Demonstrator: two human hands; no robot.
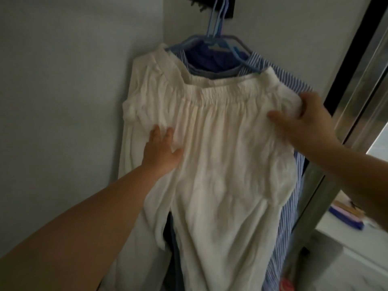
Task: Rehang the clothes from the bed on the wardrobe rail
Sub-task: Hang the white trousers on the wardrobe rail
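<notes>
Head view, items by size. White garment point(220, 164): gathered elastic band across its upper part, hanging in front of the other clothes in the corner between two pale walls point(63, 80), filling most of the frame; its hanger is not showing. Blue-and-white striped shirt point(294, 206): hanging behind it, showing along the right edge and at the shoulder. Purple garment point(212, 59): hanging furthest back on the blue hangers point(218, 36), whose hooks are reaching up to a dark fitting at the top edge. Metal frame point(357, 76): running diagonally down the right side. Left hand point(161, 150): lying flat with fingers straight, pressing the white fabric below the band. Right hand point(304, 120): gripping the band's right end, thumb on the front, fingers curling behind the cloth.
</notes>
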